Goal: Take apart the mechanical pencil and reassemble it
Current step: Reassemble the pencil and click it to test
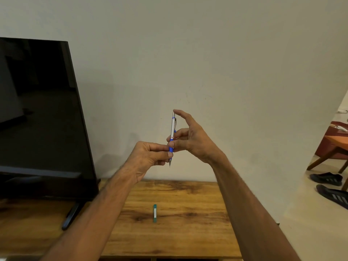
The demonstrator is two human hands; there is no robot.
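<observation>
Upright mechanical pencil (172, 127), left grip (148, 157) tight on blue end, right grip (194, 140) tight on barrel

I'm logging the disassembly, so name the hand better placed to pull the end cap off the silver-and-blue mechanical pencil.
Right hand, probably: its index fingertip rests on the top of the silver-and-blue mechanical pencil, while the left hand pinches the blue grip near the tip.
</observation>
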